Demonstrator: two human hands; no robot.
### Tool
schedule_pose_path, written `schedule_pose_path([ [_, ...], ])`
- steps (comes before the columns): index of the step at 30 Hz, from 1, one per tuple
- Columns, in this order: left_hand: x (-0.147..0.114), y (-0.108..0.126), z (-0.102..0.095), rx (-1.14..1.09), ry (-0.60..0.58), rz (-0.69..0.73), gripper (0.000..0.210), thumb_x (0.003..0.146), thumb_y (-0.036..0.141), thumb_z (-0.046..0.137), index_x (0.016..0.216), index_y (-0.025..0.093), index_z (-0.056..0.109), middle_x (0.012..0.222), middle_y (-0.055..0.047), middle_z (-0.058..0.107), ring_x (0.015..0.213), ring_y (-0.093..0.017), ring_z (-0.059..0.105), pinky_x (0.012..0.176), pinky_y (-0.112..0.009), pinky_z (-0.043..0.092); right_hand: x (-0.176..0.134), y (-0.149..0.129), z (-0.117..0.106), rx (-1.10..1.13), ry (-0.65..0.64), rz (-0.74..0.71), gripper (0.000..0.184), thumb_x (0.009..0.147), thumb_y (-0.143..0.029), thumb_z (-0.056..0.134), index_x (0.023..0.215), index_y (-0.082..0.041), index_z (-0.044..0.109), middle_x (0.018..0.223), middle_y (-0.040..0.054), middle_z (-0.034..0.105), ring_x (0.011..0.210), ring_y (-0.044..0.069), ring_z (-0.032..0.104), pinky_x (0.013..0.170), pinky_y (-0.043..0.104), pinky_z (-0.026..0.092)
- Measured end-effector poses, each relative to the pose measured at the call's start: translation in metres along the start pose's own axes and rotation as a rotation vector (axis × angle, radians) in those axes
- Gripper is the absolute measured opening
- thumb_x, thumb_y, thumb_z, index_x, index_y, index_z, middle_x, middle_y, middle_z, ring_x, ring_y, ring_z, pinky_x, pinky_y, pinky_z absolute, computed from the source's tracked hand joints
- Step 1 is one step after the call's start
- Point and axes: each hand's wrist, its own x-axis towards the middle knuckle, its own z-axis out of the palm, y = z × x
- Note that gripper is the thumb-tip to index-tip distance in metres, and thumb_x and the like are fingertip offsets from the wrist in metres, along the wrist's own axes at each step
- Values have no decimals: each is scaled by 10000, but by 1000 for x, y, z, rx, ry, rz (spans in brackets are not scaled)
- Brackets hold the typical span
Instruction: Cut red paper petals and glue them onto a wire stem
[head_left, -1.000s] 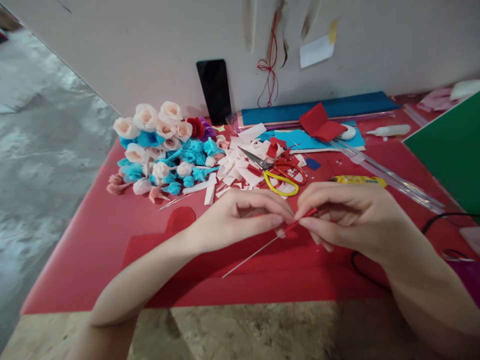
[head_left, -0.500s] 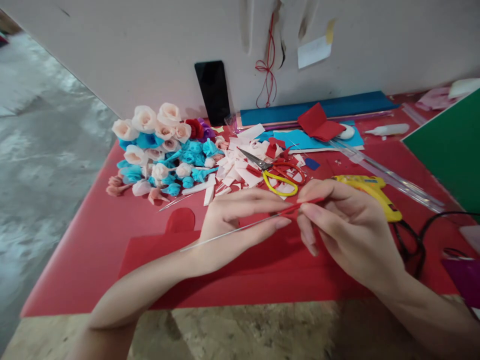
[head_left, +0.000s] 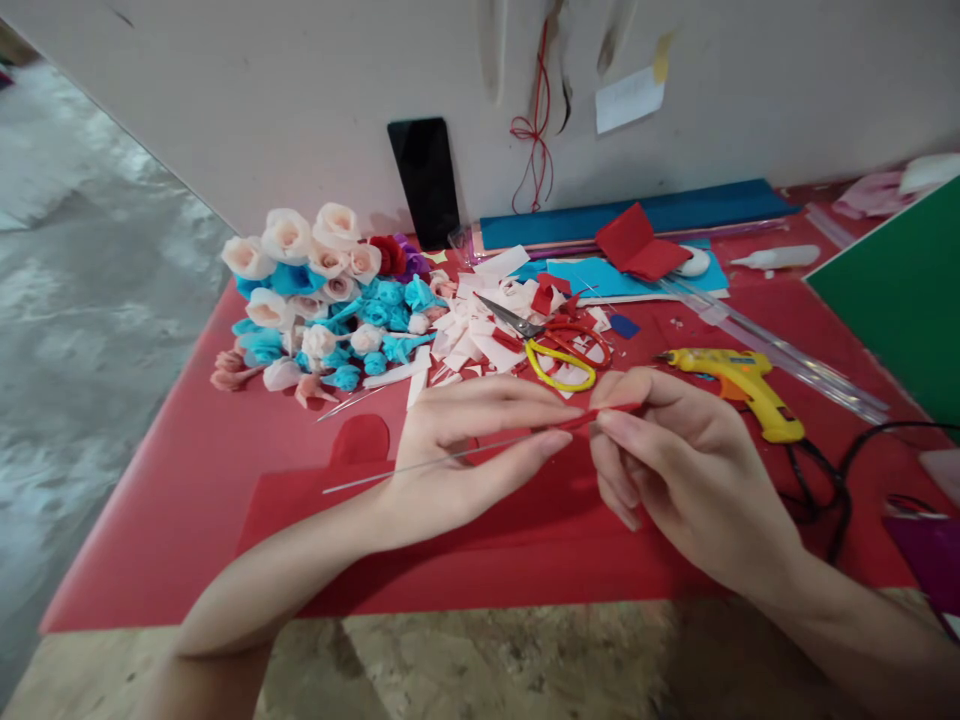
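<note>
A thin pale wire (head_left: pixel 356 484) slants across my left hand (head_left: pixel 450 465), whose thumb and fingers pinch it near its upper end. Red paper (head_left: pixel 624 407) is wrapped or folded about that end; its exact shape is partly hidden by fingers. My right hand (head_left: pixel 690 470) grips the red paper between thumb and fingertips, close to the left fingertips. Below both hands lies a red paper sheet (head_left: pixel 292 505) on the table. A rounded red paper piece (head_left: pixel 361 441) rests beside the left hand.
Scissors (head_left: pixel 562 370) lie on paper scraps (head_left: pixel 472 335) beyond my hands. Paper flowers (head_left: pixel 322 300) crowd the left back. A yellow glue gun (head_left: pixel 750 375) with a black cord is at right, near clear sticks (head_left: pixel 795 360). A phone (head_left: pixel 425 185) leans on the wall.
The wire has turned to a flatter slant, its free end reaching further left. My right hand has shifted slightly left and down, uncovering more of the glue gun.
</note>
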Motion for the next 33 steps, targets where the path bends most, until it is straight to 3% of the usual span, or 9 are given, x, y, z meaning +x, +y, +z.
schedule_pose_path([
  [5,1,0,-2,12,-14,-10,207,774,115,597,910,219,713,814,-31,722,709,-139,662,631,-247,545,1,-1,0,-11,26,46,77,835,-241,579,793,-197,533,448,-90,484,346,31,420,351,135,358],
  [8,0,-1,-4,-25,-12,-91,213,779,120,597,917,231,715,854,-26,718,712,-139,656,616,-244,537,2,-1,0,-49,34,30,59,841,-250,575,818,-203,547,434,-88,496,357,26,417,381,134,364],
  [14,-2,-2,-4,-136,-11,-147,226,789,117,591,921,250,716,860,-19,711,685,-119,641,544,-216,507,4,1,3,-116,18,11,103,793,-204,621,878,-223,566,503,-85,534,380,38,452,391,147,383],
  [22,-2,-5,-4,-212,9,-211,190,782,147,606,884,252,728,840,-24,711,639,-118,635,508,-214,506,3,-1,3,-348,129,-156,60,763,-190,633,792,-196,582,472,-77,506,373,39,455,373,143,367],
  [27,-2,-8,-3,-316,33,-269,186,778,141,611,855,255,736,811,-16,706,587,-102,616,486,-208,495,5,-8,7,-575,197,-294,74,732,-138,640,753,-196,599,559,-61,574,385,24,460,361,143,364],
  [33,0,-10,-4,-450,58,-324,164,784,154,606,805,244,742,772,-3,712,571,-106,601,530,-237,509,5,-15,0,-622,237,-334,60,749,-178,653,748,-236,637,558,-60,574,432,50,495,405,176,403],
])
